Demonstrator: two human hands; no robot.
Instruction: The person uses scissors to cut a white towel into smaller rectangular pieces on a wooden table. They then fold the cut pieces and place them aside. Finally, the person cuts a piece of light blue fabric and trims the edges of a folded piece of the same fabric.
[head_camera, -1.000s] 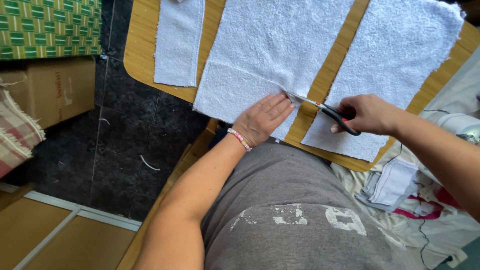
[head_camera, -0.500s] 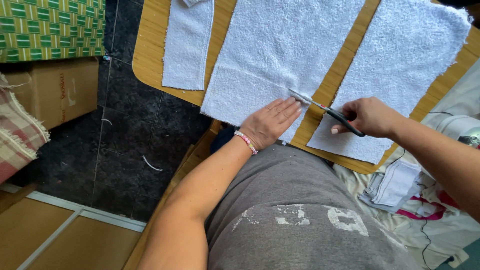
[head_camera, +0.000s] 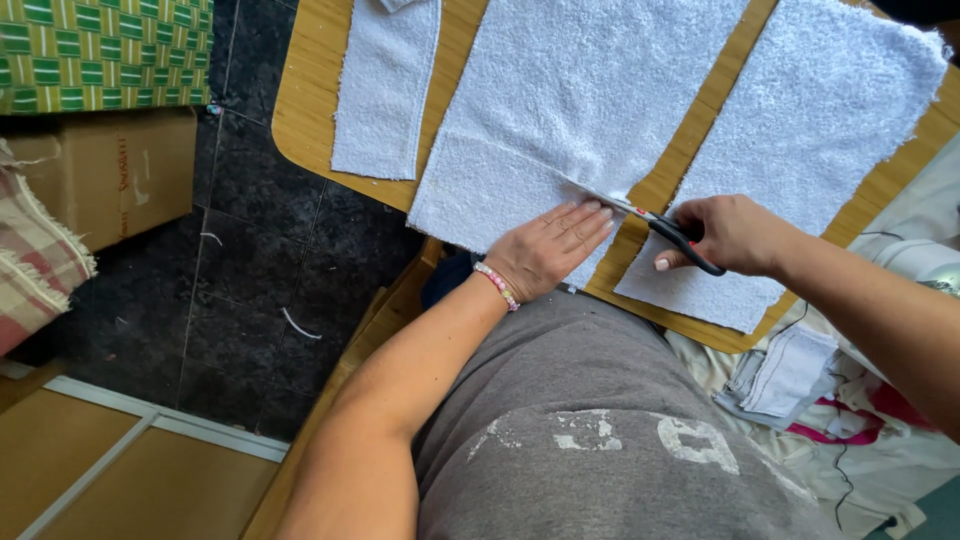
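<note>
While my left hand lay flat, fingers spread, on the middle towel, my right hand gripped the scissors, blades pointing up-left into its edge. Three white towel pieces lay on the bench.

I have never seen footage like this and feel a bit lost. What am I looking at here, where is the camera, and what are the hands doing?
The camera sits on a person's head and looks down, so you see their own arms and grey shirt. Before them is a wooden table with three pieces of white towelling. The left hand, with a beaded bracelet at the wrist, lies flat on the middle towel piece. The right hand holds black-handled scissors, blades at that piece's edge. A narrow strip lies to one side, a wider piece to the other.
</note>
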